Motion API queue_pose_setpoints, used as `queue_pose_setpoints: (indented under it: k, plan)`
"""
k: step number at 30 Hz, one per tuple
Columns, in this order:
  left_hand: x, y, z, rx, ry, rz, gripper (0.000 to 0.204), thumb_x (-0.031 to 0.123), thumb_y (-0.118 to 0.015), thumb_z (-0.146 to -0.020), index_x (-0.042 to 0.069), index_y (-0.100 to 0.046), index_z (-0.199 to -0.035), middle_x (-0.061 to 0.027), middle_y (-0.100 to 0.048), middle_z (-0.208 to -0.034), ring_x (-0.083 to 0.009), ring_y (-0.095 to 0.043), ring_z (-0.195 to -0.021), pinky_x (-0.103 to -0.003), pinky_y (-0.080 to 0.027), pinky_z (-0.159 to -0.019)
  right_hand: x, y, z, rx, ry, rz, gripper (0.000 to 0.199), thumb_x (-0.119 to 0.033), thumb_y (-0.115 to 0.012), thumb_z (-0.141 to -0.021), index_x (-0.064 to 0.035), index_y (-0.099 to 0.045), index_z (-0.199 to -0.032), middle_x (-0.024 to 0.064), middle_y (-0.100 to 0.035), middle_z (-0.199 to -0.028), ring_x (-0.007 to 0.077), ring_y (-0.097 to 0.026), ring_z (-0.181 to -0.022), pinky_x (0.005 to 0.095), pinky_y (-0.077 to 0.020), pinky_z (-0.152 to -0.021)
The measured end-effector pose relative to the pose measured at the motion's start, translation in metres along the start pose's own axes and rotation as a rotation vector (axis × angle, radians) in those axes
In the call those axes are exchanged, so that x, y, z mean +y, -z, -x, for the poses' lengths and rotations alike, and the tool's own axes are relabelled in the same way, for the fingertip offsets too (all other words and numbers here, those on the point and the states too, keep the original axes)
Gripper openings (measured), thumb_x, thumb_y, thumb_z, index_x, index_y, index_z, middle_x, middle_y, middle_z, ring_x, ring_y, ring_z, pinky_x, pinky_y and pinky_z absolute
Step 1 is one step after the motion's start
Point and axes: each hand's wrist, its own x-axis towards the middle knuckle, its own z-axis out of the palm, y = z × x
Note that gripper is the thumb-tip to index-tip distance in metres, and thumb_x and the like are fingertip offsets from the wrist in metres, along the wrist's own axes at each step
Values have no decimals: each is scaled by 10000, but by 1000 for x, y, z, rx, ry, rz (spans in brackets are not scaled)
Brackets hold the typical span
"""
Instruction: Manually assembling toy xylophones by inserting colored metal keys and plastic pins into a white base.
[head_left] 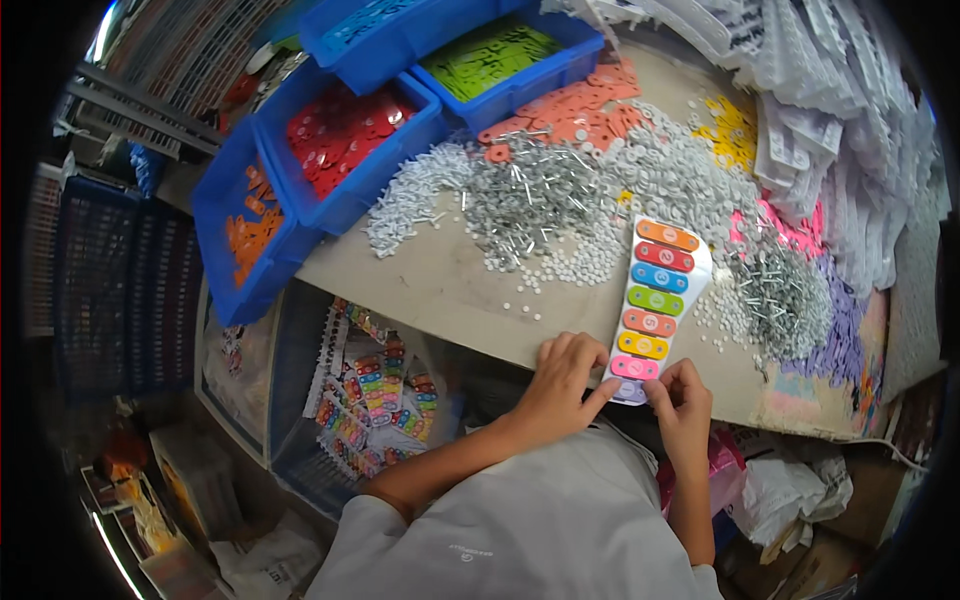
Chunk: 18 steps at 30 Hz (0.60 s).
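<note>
A long white card (655,312) is lying on the table (420,300) in front of the hands, with its near end sitting between them. It is showing eight bright bars in a row: orange, red, blue, green, coral, yellow, pink and purple. The bars are having round ends, and most are showing a pale circle in the middle. Plain white is peeking out on the right side.

The right hand (685,408) is pinching the near right corner. The left hand (560,390) is bending its fingers, and its thumb is touching the near left edge; I can't tell if it is gripping.

Past the hands, shiny metal pins (535,190) are lying in a heap. Blue bins (375,178) are sitting farther left, and purple pieces (840,340) are lying to the right.
</note>
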Motion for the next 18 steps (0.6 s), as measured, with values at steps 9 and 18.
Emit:
queue_pose_setpoints:
  k: [9,18]
  plan:
    - [-64,106,-53,496,-53,-488,90,88,-653,-906,5,-674,-880,-160,-652,-866,-352,-613,-849,-482,-452,-766,37,19,4,101,18,-324,255,-217,-514,-1079,-76,-480,-869,-12,-504,-643,57,-451,-531,213,-358,-486]
    - [-120,160,-70,404,6,-885,74,121,-683,-882,60,-689,-922,-88,-627,-902,-303,-583,-954,-438,-399,-853,29,35,2,176,62,-186,127,-132,-585,-1012,-24,-599,-947,0,-607,-768,76,-560,-665,230,-441,-603]
